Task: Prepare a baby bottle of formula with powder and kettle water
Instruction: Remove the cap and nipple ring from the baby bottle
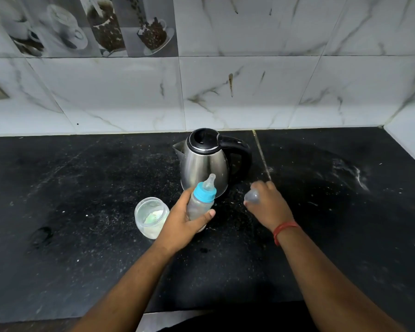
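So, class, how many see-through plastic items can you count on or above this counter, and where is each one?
3. The baby bottle is gripped in the left hand; the small clear cap is held in the right hand; the open powder jar stands left of the bottle. None appears hidden.

A black speckled stone counter (pixel 82 188) meets white marble-look wall tiles (pixel 249 92); a coffee-themed picture tile (pixel 94 25) sits upper left.
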{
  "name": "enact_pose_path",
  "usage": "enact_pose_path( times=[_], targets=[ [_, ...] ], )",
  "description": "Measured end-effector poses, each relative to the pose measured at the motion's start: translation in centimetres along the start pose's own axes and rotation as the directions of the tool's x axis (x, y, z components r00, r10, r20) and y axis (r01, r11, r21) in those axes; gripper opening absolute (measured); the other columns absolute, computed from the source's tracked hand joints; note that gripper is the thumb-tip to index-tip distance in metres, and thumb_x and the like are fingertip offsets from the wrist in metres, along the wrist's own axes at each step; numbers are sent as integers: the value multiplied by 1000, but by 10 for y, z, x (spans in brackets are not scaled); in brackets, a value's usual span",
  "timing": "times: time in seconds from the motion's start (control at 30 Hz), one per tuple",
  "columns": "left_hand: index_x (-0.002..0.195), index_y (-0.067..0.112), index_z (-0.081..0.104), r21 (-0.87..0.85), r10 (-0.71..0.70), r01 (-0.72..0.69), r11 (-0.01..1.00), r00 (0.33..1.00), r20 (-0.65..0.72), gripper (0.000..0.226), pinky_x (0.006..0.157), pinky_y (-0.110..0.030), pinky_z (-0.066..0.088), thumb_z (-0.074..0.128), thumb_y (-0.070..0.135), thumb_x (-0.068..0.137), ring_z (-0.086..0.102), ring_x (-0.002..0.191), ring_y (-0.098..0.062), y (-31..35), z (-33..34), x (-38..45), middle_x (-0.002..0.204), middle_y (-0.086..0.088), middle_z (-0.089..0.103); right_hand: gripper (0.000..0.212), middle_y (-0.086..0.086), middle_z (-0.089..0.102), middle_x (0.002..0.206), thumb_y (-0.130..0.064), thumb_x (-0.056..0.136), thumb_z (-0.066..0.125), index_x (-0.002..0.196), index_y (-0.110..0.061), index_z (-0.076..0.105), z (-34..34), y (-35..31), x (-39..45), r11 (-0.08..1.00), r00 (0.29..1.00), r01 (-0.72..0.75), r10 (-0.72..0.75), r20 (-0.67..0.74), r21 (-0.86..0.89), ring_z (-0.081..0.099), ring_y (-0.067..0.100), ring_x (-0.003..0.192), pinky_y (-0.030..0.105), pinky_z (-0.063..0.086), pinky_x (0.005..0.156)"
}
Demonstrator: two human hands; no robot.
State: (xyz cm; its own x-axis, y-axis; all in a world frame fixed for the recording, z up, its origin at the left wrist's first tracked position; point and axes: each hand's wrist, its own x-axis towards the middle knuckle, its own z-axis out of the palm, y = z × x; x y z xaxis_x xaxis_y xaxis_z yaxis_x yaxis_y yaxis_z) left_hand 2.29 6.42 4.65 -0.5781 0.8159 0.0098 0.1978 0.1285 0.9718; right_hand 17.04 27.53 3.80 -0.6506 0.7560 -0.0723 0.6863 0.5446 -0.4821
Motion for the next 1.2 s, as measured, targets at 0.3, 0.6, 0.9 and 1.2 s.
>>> enact_pose_path(
  times=[0.3, 0.6, 0.9, 1.2],
  targets=[
    [137, 39, 52, 32, 9, -9, 999, 1000, -21, 59, 105, -31, 50, 81, 41, 86, 61, 123, -10, 4, 2, -2, 129, 13, 64, 68, 2, 47, 145, -40, 88, 73, 147, -23, 43, 29, 32, -13, 965, 987, -8, 50, 153, -262, 46, 29, 130, 42, 45, 105],
    [134, 42, 53, 53, 37, -34, 998, 998, -42, 55, 104, -29, 50, 81, 31, 87, 63, 120, -8, 12, 7, -1, 127, 14, 66, 28, -8, 68, 113, -35, 95, 68, 118, -20, 66, -18, -53, -23, 795, 995, 102, -79, -65, 598, 63, -2, 100, 18, 52, 89],
    [134, 24, 58, 99, 128, -120, 988, 989, -73, 55, 100, -33, 55, 80, 15, 85, 67, 116, -5, 32, 22, 2, 123, 12, 70, 29, 1, 75, 95, -25, 87, 81, 109, -12, 68, -8, -119, -46, 452, 995, -79, -11, 94, 888, 73, 7, 87, 26, 59, 82],
    [123, 25, 62, -7, 39, -38, 999, 995, 96, 52, 88, -33, 58, 72, 18, 73, 73, 97, -9, 49, 11, 10, 102, 8, 77, 4, 3, 79, 104, -3, 88, 69, 91, -5, 72, -21, -129, -42, 354, 992, -27, -104, 68, 935, 74, 15, 99, 29, 57, 87]
  ],
)
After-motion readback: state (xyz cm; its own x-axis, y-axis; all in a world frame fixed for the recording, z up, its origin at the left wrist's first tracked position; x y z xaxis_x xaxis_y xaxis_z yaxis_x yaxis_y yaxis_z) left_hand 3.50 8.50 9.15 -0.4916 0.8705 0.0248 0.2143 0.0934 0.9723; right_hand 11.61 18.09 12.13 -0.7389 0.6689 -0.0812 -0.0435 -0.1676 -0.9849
